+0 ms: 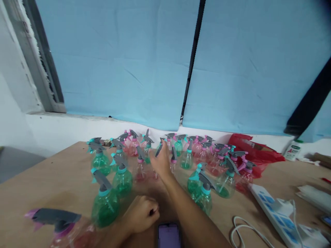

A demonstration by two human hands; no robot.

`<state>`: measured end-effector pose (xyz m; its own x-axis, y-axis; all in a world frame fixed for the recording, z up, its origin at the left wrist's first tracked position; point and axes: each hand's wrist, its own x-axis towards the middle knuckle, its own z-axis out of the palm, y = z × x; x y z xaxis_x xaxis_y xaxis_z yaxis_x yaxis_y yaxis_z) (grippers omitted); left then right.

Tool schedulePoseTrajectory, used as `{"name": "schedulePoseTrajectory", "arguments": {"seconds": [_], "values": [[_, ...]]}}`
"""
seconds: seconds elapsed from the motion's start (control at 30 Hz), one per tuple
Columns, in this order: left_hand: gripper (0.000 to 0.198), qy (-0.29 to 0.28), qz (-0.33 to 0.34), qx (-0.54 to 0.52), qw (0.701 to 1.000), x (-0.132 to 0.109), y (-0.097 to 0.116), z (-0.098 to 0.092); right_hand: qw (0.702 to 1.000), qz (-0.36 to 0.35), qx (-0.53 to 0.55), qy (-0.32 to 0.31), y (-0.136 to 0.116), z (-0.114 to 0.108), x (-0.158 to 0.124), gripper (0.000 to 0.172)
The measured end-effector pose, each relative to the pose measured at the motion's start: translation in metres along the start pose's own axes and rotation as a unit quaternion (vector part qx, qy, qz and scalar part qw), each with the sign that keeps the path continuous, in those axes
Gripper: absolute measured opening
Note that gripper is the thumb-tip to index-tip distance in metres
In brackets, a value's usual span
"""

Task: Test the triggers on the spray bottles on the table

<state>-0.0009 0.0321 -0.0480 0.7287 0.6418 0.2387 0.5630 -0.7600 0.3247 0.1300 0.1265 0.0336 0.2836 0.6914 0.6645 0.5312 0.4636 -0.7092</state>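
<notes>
Wooden table (64, 172) stood crowded with spray bottles (104, 206).
Right hand (161, 161) gripped a grey sprayer head (158, 149) mid-frame; left hand (141, 214) lay clenched, lower centre.

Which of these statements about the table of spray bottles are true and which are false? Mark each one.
1. The right hand reaches in among the spray bottles. True.
2. The left hand holds the phone. False: it rests as a closed fist on the table, beside the phone.
3. Every bottle is blue. False: they are green or pink, with grey triggers.
4. A red bag lies behind the bottles on the right. True.
5. A white power strip lies on the table. True.
</notes>
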Motion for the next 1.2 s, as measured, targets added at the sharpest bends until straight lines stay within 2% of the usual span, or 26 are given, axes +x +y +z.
{"name": "schedulePoseTrajectory", "arguments": {"seconds": [0.07,0.13,0.33,0.5,0.57,0.67,0.73,0.8,0.97,1.1,1.2], "values": [[0.022,0.0,0.004,-0.002,1.0,0.0,0.001,-0.001,0.999,0.024,-0.002,-0.043,0.015,0.008,-0.007,0.081],[0.022,-0.003,0.005,-0.002,1.0,0.001,0.002,-0.001,0.998,0.025,-0.002,-0.061,0.025,0.013,-0.013,0.084],[0.022,-0.009,0.007,-0.008,1.0,0.002,0.0,0.0,0.997,0.028,0.008,-0.07,0.035,0.012,-0.016,0.07],[0.024,-0.011,0.012,-0.004,1.0,0.002,0.0,0.0,0.997,0.05,0.011,-0.065,0.031,0.0,-0.022,0.068],[0.025,-0.011,0.015,-0.006,1.0,0.002,0.001,0.0,0.996,0.058,0.02,-0.063,0.028,-0.005,-0.025,0.059],[0.027,-0.006,0.029,-0.016,0.999,0.002,0.002,-0.002,0.992,0.06,0.081,-0.077,0.027,-0.013,-0.028,0.033],[0.029,-0.002,0.047,-0.026,0.999,0.001,0.003,-0.002,0.982,0.063,0.15,-0.097,0.03,-0.019,-0.029,0.024],[0.033,-0.004,0.063,-0.035,0.997,0.002,0.004,-0.002,0.967,0.068,0.21,-0.124,0.032,-0.025,-0.029,0.024],[0.037,-0.01,0.072,-0.065,0.995,0.002,0.007,-0.004,0.931,0.072,0.276,-0.229,0.031,-0.042,-0.028,0.024],[0.035,0.003,0.078,-0.072,0.994,0.001,0.005,-0.004,0.914,0.11,0.309,-0.24,0.029,-0.049,-0.029,0.016],[0.033,0.012,0.082,-0.07,0.994,0.0,0.002,-0.003,0.906,0.099,0.322,-0.256,0.033,-0.049,-0.029,0.017]]}}
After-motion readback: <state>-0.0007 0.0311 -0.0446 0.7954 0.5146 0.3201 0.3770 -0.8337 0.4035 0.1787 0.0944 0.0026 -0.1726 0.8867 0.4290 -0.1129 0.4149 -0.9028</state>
